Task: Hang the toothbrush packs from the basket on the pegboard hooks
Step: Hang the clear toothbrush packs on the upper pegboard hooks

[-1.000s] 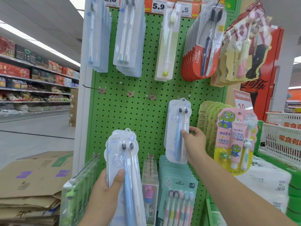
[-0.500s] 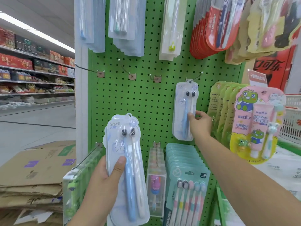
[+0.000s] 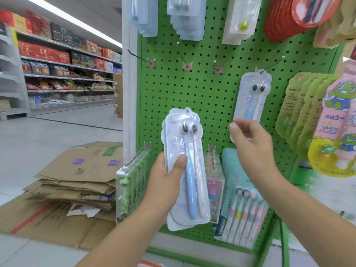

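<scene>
Pegboard (image 3: 204,105): green, perforated, upright; its top and right side run out of view.
Upper packs (image 3: 185,18): a row of clear and red packs, cut off by the top edge.
Cardboard (image 3: 77,182): flattened boxes stacked on the floor left of the board.
Held packs (image 3: 185,168): a small stack of clear toothbrush packs, upright in front of the board; the front one shows a blue and a white brush. How many lie behind cannot be told.
Hung pack (image 3: 252,97): same kind, on a hook (image 3: 271,64) in the middle row; its lower end is hidden behind the right hand.
Left hand (image 3: 165,180): grips the stack low down, thumb across the front, fingers hidden behind.
Right hand (image 3: 250,143): blurred, just in front of the hung pack's bottom, fingers loosely curled, nothing visibly in them; touching or apart cannot be told.
Bare hooks (image 3: 186,64): three in the middle row, left of the hung pack.
Basket: not seen.
</scene>
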